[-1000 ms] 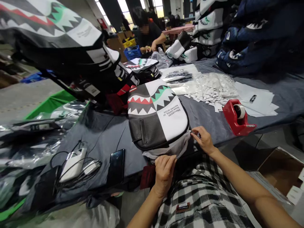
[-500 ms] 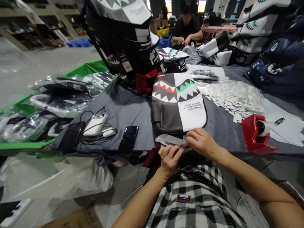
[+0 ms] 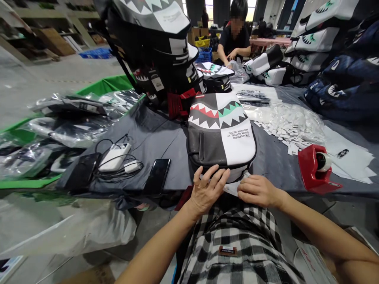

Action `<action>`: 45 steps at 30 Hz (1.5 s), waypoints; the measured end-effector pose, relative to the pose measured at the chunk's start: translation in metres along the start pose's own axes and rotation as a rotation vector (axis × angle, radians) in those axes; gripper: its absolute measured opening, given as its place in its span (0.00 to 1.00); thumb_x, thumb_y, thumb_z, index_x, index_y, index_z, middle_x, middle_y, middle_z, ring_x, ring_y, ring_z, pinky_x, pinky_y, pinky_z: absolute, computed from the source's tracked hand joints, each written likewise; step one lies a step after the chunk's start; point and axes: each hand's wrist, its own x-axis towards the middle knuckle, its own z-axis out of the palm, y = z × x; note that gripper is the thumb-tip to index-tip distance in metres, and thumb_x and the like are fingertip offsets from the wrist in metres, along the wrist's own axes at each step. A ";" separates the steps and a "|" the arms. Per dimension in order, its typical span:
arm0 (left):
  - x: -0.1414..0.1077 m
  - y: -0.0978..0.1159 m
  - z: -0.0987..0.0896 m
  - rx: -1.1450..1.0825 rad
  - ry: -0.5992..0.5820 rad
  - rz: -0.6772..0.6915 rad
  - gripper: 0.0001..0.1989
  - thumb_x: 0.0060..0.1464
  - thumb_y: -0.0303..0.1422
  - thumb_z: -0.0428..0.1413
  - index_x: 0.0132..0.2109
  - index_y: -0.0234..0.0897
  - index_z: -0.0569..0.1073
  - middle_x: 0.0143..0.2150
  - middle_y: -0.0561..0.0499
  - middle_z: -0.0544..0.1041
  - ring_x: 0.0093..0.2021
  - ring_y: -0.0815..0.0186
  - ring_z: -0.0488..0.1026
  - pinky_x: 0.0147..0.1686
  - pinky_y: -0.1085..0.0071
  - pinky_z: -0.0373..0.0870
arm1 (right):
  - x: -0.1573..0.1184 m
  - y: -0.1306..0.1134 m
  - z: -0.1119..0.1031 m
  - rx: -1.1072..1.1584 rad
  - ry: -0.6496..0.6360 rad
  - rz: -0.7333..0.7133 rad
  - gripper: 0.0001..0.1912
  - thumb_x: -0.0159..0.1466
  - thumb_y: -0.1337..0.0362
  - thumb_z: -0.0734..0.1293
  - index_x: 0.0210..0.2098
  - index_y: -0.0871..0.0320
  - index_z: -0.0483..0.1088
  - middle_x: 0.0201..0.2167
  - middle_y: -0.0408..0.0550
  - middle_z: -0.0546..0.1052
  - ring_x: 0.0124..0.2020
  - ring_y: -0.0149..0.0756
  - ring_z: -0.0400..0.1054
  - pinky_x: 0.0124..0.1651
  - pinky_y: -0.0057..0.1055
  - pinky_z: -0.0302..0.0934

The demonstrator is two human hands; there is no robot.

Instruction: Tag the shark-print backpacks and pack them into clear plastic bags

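A black-and-white backpack [image 3: 241, 148] with a red and green shark-mouth print lies flat before me at the table's near edge, its printed lettering upside down to me. My left hand [image 3: 207, 193] rests against the near end of the backpack, fingers stretched and apart. A crumpled, thin whitish sheet [image 3: 231, 188] shows between my hands; whether it is paper or plastic I cannot tell. The closed fingers of my right hand [image 3: 259, 192] pinch the sheet by the backpack's near right corner. Part of the sheet is hidden behind my hands.
To the right stands a red tape dispenser [image 3: 314, 169], with a heap of small white tags [image 3: 291, 138] behind it. A phone [image 3: 158, 175] and a cabled white power bank [image 3: 115, 157] lie left. Stacked backpacks [image 3: 166, 51] rise behind. A co-worker [image 3: 233, 41] works across the table.
My left hand has moved up to the backpack and its fingers have spread. The right hand has come down slightly, drawing the sheet along the backpack's near end.
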 end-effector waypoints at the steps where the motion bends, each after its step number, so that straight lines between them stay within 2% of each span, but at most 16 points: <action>1: 0.006 -0.004 -0.004 -0.015 -0.063 0.042 0.09 0.65 0.28 0.51 0.47 0.40 0.75 0.39 0.51 0.80 0.50 0.63 0.73 0.66 0.58 0.48 | -0.003 -0.004 0.001 -0.023 0.007 -0.019 0.09 0.71 0.71 0.60 0.39 0.58 0.71 0.34 0.47 0.78 0.35 0.32 0.69 0.36 0.31 0.60; 5: 0.015 -0.012 -0.008 -0.065 -0.170 0.265 0.14 0.64 0.23 0.49 0.30 0.39 0.68 0.25 0.56 0.69 0.32 0.66 0.67 0.53 0.64 0.61 | -0.020 -0.014 0.022 -0.114 0.018 -0.019 0.09 0.70 0.71 0.60 0.38 0.58 0.71 0.34 0.47 0.77 0.34 0.32 0.69 0.36 0.31 0.61; 9: 0.001 -0.013 0.000 -0.174 -0.105 0.410 0.15 0.63 0.22 0.47 0.27 0.38 0.64 0.22 0.55 0.64 0.25 0.66 0.60 0.34 0.65 0.60 | -0.040 -0.018 0.046 -0.150 0.004 0.116 0.09 0.70 0.72 0.59 0.41 0.59 0.71 0.32 0.48 0.76 0.32 0.33 0.68 0.36 0.32 0.62; 12: -0.010 -0.014 0.008 -0.241 -0.063 0.451 0.13 0.62 0.22 0.47 0.29 0.37 0.67 0.22 0.54 0.64 0.24 0.67 0.59 0.30 0.66 0.58 | -0.050 -0.022 0.045 -0.077 0.025 0.240 0.08 0.69 0.72 0.60 0.41 0.60 0.70 0.28 0.46 0.74 0.29 0.32 0.66 0.35 0.32 0.61; 13: -0.011 -0.014 0.009 -0.256 -0.054 0.460 0.13 0.62 0.22 0.47 0.30 0.37 0.67 0.22 0.54 0.65 0.24 0.68 0.60 0.30 0.67 0.58 | -0.051 -0.023 0.040 -0.037 0.078 0.330 0.06 0.68 0.71 0.61 0.40 0.59 0.70 0.28 0.46 0.74 0.29 0.32 0.66 0.35 0.31 0.61; 15: -0.012 -0.015 0.011 -0.266 -0.039 0.478 0.12 0.61 0.22 0.48 0.31 0.37 0.68 0.23 0.54 0.67 0.24 0.68 0.61 0.30 0.67 0.59 | -0.051 -0.024 0.032 0.067 0.245 0.649 0.03 0.67 0.67 0.63 0.38 0.57 0.69 0.28 0.45 0.74 0.30 0.33 0.67 0.35 0.31 0.62; 18: -0.010 -0.015 0.010 -0.239 -0.027 0.504 0.08 0.61 0.22 0.51 0.39 0.35 0.74 0.25 0.54 0.71 0.25 0.69 0.65 0.32 0.67 0.62 | -0.043 -0.020 0.032 0.358 0.396 1.178 0.10 0.67 0.56 0.65 0.35 0.56 0.67 0.29 0.43 0.73 0.29 0.32 0.67 0.33 0.29 0.62; 20: -0.011 -0.016 0.009 -0.221 -0.040 0.517 0.09 0.61 0.22 0.53 0.46 0.31 0.75 0.26 0.54 0.73 0.26 0.69 0.67 0.32 0.66 0.63 | -0.037 -0.017 0.044 0.549 0.383 1.323 0.17 0.65 0.49 0.66 0.32 0.56 0.65 0.25 0.40 0.70 0.26 0.31 0.64 0.29 0.28 0.60; 22: -0.015 -0.018 0.009 -0.217 -0.062 0.530 0.11 0.60 0.23 0.56 0.50 0.28 0.74 0.28 0.54 0.74 0.26 0.70 0.68 0.32 0.66 0.62 | -0.033 -0.014 0.059 0.604 0.409 1.360 0.21 0.64 0.45 0.66 0.29 0.56 0.62 0.23 0.39 0.66 0.25 0.30 0.61 0.29 0.27 0.58; 27: -0.026 -0.020 0.013 -0.232 -0.081 0.527 0.16 0.57 0.24 0.61 0.53 0.31 0.73 0.30 0.55 0.76 0.28 0.72 0.70 0.35 0.67 0.62 | -0.042 -0.005 0.080 0.412 0.553 1.376 0.24 0.68 0.43 0.60 0.26 0.55 0.60 0.21 0.37 0.61 0.23 0.29 0.56 0.28 0.26 0.55; 31: -0.024 -0.019 0.016 -0.225 -0.046 0.514 0.14 0.58 0.23 0.60 0.51 0.34 0.74 0.30 0.56 0.77 0.27 0.73 0.70 0.34 0.68 0.62 | -0.050 -0.007 0.060 0.193 0.540 1.292 0.19 0.70 0.50 0.61 0.29 0.55 0.63 0.24 0.40 0.65 0.25 0.31 0.61 0.29 0.27 0.59; 33: -0.023 -0.019 0.018 -0.217 -0.014 0.509 0.11 0.59 0.23 0.58 0.49 0.34 0.75 0.29 0.56 0.76 0.26 0.74 0.68 0.33 0.68 0.61 | -0.044 -0.013 0.045 0.004 0.553 1.142 0.11 0.71 0.58 0.62 0.33 0.56 0.67 0.29 0.44 0.70 0.31 0.33 0.66 0.36 0.30 0.63; 35: -0.025 -0.019 0.019 -0.209 0.009 0.504 0.09 0.59 0.23 0.58 0.47 0.34 0.76 0.28 0.57 0.76 0.25 0.74 0.68 0.32 0.68 0.61 | -0.030 -0.018 0.035 -0.068 0.440 0.852 0.07 0.72 0.64 0.61 0.38 0.56 0.69 0.32 0.47 0.74 0.36 0.35 0.69 0.42 0.32 0.64; 38: -0.030 -0.019 0.021 -0.235 0.008 0.503 0.10 0.59 0.23 0.58 0.47 0.37 0.76 0.30 0.56 0.77 0.27 0.73 0.70 0.33 0.68 0.62 | -0.007 -0.015 0.036 0.004 0.050 0.431 0.10 0.73 0.63 0.60 0.43 0.57 0.72 0.32 0.48 0.77 0.36 0.34 0.70 0.42 0.32 0.63; 41: -0.036 -0.023 0.021 -0.262 -0.047 0.510 0.13 0.59 0.25 0.59 0.50 0.43 0.76 0.30 0.57 0.78 0.26 0.72 0.70 0.32 0.68 0.62 | 0.001 -0.003 0.045 -0.016 -0.176 0.395 0.15 0.72 0.55 0.63 0.36 0.60 0.73 0.25 0.45 0.75 0.27 0.32 0.67 0.33 0.31 0.57; 45: -0.051 -0.033 0.012 -0.160 0.032 0.459 0.11 0.58 0.27 0.62 0.48 0.43 0.78 0.27 0.60 0.77 0.27 0.73 0.71 0.35 0.70 0.62 | -0.005 0.010 0.050 0.000 -0.231 0.361 0.16 0.70 0.56 0.66 0.29 0.58 0.70 0.22 0.42 0.73 0.22 0.30 0.63 0.32 0.31 0.52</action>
